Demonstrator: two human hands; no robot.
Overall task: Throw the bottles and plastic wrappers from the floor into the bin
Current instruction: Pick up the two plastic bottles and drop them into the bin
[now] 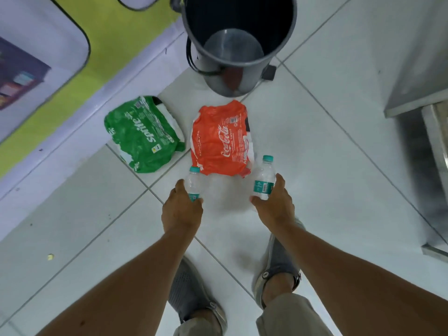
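My left hand (182, 212) grips a small clear water bottle (194, 181) with a teal cap and label. In my right hand (275, 202) I hold a second, similar bottle (264, 177), tilted slightly. Both bottles hang just above the white tiled floor. Right beyond them a crumpled red Coca-Cola wrapper (221, 139) lies on the tiles. To its left a green Sprite wrapper (143, 133) lies flat near the wall. Further ahead stands a grey round bin (238, 44), lid open, its dark inside showing nothing in it.
A green and lilac wall (104, 52) runs along the left. A steel cabinet or table leg (434, 132) stands at the right. The bin's foot pedal (270, 72) sticks out to its right. My two grey shoes (191, 294) stand on the tiles below.
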